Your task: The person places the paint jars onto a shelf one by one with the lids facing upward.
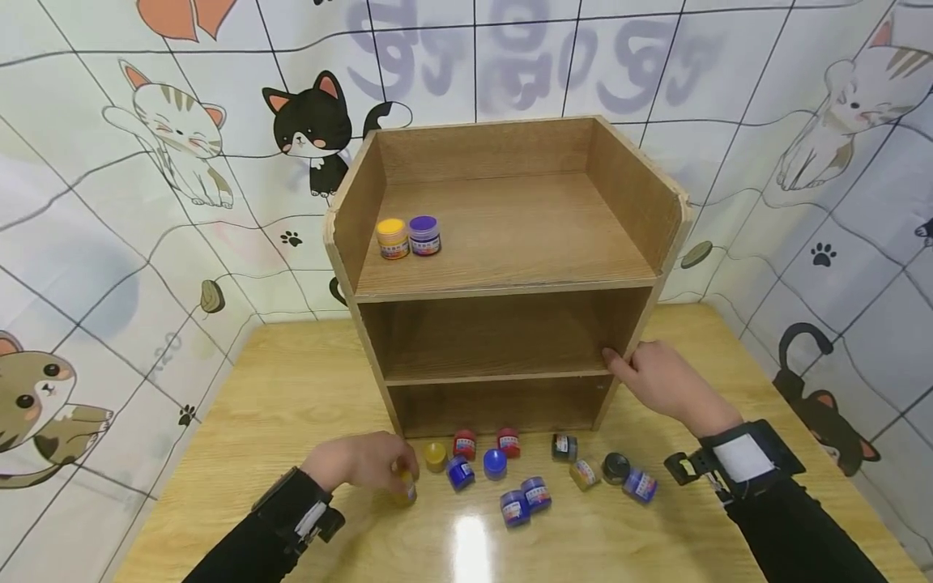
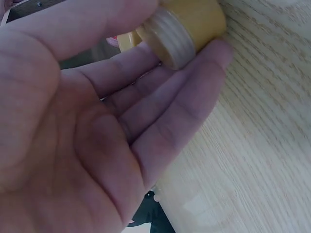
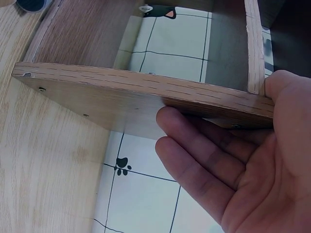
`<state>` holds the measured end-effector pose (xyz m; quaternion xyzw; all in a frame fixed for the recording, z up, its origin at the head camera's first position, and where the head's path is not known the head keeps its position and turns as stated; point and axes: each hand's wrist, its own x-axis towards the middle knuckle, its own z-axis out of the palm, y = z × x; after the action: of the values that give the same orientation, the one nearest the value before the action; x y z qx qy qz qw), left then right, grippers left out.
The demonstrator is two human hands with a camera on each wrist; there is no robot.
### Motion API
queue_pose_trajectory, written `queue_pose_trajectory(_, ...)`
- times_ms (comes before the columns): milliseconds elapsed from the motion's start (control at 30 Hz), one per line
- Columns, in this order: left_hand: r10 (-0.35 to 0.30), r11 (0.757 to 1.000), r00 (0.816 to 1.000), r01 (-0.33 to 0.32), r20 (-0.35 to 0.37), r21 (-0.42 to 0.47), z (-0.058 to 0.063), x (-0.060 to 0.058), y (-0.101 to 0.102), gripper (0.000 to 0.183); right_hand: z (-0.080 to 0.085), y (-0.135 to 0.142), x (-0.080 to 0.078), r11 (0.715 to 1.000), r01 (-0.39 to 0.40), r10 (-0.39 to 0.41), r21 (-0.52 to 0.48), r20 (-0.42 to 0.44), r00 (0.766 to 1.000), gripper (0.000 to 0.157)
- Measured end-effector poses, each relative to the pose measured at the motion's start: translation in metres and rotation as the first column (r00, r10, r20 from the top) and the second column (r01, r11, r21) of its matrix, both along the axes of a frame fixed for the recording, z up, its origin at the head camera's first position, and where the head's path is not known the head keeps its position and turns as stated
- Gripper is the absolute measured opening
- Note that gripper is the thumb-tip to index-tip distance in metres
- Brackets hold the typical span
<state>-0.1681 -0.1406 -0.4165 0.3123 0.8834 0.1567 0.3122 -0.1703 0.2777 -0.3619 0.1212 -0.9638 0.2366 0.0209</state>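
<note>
My left hand (image 1: 368, 463) pinches a small yellow paint jar (image 2: 192, 31) between thumb and fingers, low over the table at the left of the loose jars. The jar lies tilted in the left wrist view, its clear ribbed part towards the palm. My right hand (image 1: 665, 382) grips the right side panel of a wooden shelf (image 1: 510, 287). Its thumb is at the panel's front edge, and the fingers (image 3: 194, 155) lie along the outer face. Another yellow jar (image 1: 435, 457) stands just right of my left hand. On the shelf's top level, a yellow-lidded jar (image 1: 394, 239) stands beside a purple-lidded jar (image 1: 424, 236).
Several paint jars are scattered before the shelf: red jars (image 1: 464, 444), blue jars (image 1: 514, 508), a black-lidded jar (image 1: 615, 467) and a yellowish jar (image 1: 584, 474). Some lie on their sides. A cat-patterned wall covering (image 1: 466, 73) surrounds the wooden table (image 1: 291, 380).
</note>
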Motion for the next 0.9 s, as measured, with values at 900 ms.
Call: queue_pose_trajectory(900,0.004,0.999,1.0,-0.004,0.006,0.039,-0.0017,-0.0013,0.0018,0.017,-0.0012,0.0022,0.0001,1.0,-0.006,0.006,0.012,-0.031,0.999,0.052)
